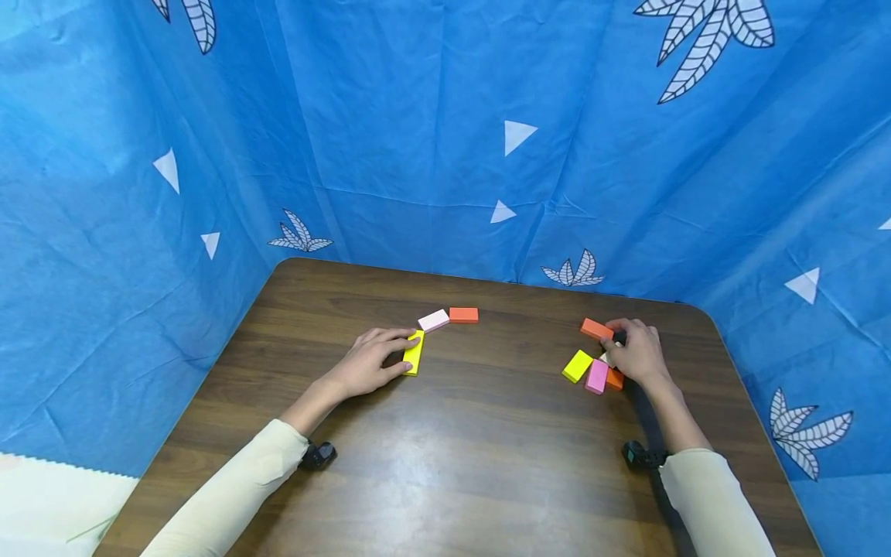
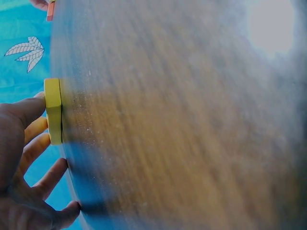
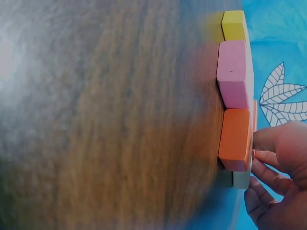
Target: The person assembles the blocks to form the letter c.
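My left hand holds a yellow block flat on the table, thumb at its near end and fingers at its far end. Just beyond that block lie a pale pink block and an orange-red block, end to end in a bent line. On the right side, my right hand pinches the right end of an orange block between thumb and fingers. Below this hand sit a yellow block, a pink block, another orange block and a whitish block, partly hidden by the fingers.
The brown wooden table has rounded far corners. A blue cloth with leaf prints and white triangles hangs behind it and along both sides. A small dark wrist camera is on the left wrist, another on the right.
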Demonstrator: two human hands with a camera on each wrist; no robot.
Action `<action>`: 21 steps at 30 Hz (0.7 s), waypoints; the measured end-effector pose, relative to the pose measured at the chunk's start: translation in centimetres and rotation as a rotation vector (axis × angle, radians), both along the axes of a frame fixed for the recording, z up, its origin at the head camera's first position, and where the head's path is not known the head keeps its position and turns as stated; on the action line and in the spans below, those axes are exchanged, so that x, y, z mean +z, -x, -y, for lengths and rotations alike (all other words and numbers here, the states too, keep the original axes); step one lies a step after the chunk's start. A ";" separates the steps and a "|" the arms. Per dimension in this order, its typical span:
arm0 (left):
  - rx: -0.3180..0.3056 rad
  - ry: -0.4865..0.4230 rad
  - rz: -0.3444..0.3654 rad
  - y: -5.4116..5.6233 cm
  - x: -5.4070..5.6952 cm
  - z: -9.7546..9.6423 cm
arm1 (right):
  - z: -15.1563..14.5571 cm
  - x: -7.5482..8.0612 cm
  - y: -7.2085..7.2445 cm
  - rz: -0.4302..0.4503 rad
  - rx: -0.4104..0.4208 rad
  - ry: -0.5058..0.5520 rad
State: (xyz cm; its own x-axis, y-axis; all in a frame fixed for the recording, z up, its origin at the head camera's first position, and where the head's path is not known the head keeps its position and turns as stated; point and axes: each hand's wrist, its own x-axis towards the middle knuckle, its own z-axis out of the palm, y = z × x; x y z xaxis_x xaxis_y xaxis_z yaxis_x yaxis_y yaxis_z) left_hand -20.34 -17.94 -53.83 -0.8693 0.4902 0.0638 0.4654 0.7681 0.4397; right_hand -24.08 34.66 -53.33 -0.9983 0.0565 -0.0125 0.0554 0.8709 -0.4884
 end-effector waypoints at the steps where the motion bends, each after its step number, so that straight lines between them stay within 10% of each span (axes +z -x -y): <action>1: 0.002 0.000 0.000 0.0 0.1 0.0 | 0.0 0.0 0.0 0.001 -0.001 -0.001; 21: 0.016 -0.004 0.023 -0.1 0.2 -0.1 | 0.2 0.4 -0.3 0.011 0.034 -0.001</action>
State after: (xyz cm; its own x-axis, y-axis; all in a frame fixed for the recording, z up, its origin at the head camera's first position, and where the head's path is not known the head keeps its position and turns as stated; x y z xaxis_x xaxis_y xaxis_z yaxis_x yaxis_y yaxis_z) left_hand -20.23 -17.88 -53.58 -0.8785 0.4756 0.0454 0.4424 0.7738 0.4533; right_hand -23.77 34.50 -52.94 -0.9995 0.0225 -0.0236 0.0312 0.8728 -0.4871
